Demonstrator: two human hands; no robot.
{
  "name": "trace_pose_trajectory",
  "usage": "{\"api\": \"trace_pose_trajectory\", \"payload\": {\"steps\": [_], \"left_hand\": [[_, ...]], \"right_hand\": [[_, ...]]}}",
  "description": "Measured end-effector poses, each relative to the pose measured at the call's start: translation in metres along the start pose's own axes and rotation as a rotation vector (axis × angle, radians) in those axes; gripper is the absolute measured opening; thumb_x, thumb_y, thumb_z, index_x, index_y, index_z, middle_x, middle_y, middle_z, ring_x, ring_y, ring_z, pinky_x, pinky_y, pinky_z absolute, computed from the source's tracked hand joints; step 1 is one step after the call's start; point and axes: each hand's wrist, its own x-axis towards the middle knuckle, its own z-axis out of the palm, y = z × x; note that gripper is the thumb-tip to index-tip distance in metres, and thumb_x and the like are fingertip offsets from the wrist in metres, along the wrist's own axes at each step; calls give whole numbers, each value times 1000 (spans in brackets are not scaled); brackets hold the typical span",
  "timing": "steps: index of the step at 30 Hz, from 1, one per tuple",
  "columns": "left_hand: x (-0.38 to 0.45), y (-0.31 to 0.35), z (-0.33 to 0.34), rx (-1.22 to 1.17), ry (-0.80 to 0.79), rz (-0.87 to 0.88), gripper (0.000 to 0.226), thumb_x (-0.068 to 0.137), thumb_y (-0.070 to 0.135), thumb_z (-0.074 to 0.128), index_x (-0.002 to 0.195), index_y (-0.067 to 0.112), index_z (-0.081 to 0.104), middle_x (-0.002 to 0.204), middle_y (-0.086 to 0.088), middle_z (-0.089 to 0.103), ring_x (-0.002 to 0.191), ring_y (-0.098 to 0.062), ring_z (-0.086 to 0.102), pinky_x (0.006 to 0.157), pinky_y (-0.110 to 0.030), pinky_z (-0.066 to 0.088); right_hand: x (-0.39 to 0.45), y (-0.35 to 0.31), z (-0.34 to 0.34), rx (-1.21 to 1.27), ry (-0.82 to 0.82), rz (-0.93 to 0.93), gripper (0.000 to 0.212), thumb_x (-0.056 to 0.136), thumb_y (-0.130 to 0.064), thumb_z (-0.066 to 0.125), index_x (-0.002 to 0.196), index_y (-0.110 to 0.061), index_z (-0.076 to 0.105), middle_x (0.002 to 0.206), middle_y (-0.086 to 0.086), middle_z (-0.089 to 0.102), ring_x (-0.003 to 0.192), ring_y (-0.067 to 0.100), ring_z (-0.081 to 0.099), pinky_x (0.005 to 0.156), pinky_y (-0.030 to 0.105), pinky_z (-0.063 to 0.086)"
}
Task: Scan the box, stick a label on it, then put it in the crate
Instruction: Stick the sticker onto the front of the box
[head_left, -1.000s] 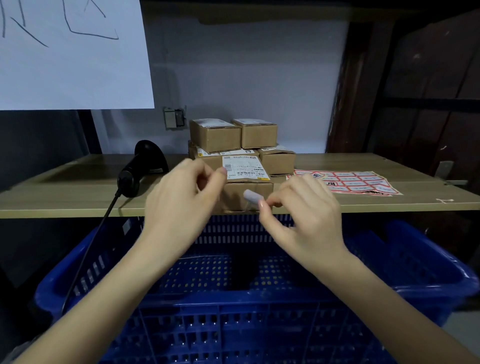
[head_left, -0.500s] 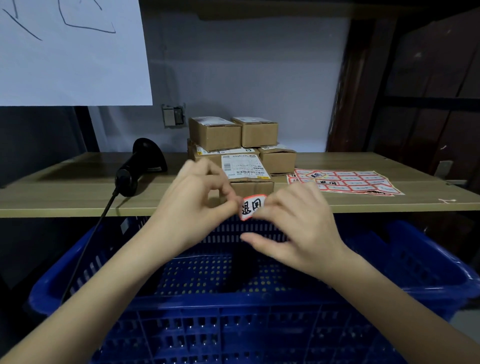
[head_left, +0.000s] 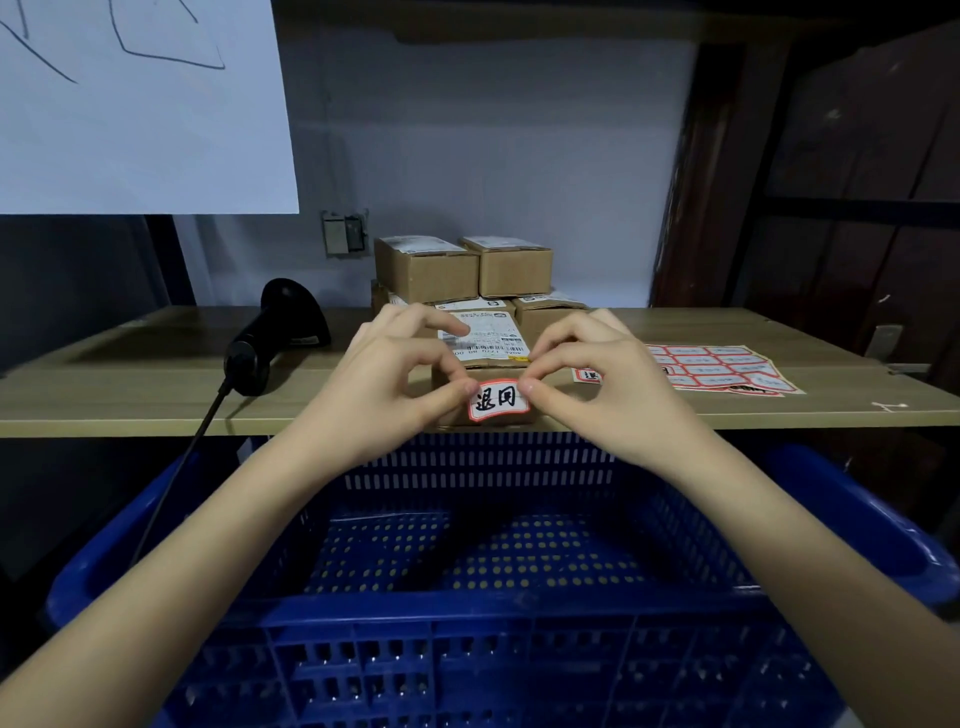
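Note:
A small cardboard box (head_left: 488, 371) with a white shipping label on top sits at the front edge of the wooden shelf (head_left: 130, 395). A red-bordered white label (head_left: 497, 400) with black characters is stretched flat in front of the box's near face. My left hand (head_left: 395, 374) pinches its left end and my right hand (head_left: 587, 374) pinches its right end, each between thumb and forefinger. Whether the label touches the box I cannot tell. The blue plastic crate (head_left: 467, 603) stands below the shelf, under my forearms, with nothing visible inside.
Several more cardboard boxes (head_left: 462, 270) are stacked behind the near box. A black handheld scanner (head_left: 275, 338) with a cable lies on the shelf to the left. A sheet of red-bordered labels (head_left: 717, 369) lies to the right. A white paper (head_left: 140, 104) hangs upper left.
The label went from curled in my right fingers to held at both ends by both hands, now spread flat with its print facing me, close in front of the box.

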Motion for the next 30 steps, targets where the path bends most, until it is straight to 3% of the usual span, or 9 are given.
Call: {"api": "trace_pose_trajectory", "payload": {"steps": [6,9,13,17,22,25,30], "left_hand": [[5,-6,1,-6,3,21,41,71,53,51,69,16,70,96,17,60,94,-5,50,98,-44,38],[6,-9,0,-3,15,24,41,72,52,51,68,15,69,90,21,61,91,2,52,96,-43,40],[6,-6,3,80,40,64,38,73,50,50,67,17,68,95,12,67,91,-6,57,88,-38,39],[6,-4,5,158,64,85,36,75,49,49,68,19,67,96,10,70,88,-7,56,82,-32,36],[6,1,6,253,102,118,31,76,45,49,66,20,64,92,9,71,84,-13,60,76,-25,30],[5,1,8,295,123,128,28,76,43,51,65,20,62,89,10,71,81,-9,58,74,-22,26],[4,1,10,333,123,114,24,76,41,53,62,22,58,86,8,71,78,-16,61,74,-24,26]], "right_hand": [[3,0,3,-32,-2,-3,14,77,-31,68,73,-19,75,85,-13,59,90,10,46,84,39,43],[3,0,5,-82,12,-37,20,77,-35,64,71,-19,74,85,-9,62,86,11,48,79,37,43],[4,2,6,-175,47,-96,31,76,-40,54,68,-16,72,83,-4,67,80,15,52,73,30,33],[5,3,7,-247,71,-115,28,76,-36,53,68,-15,70,81,-2,68,81,23,61,73,29,33],[5,2,10,-320,93,-151,24,76,-31,55,66,-14,66,77,0,67,76,24,61,71,28,31],[4,2,11,-359,103,-167,20,76,-29,56,65,-13,64,76,1,66,74,25,62,69,26,27],[5,1,15,-456,125,-214,18,75,-24,58,64,-11,60,73,4,64,69,27,59,69,28,29]]}}
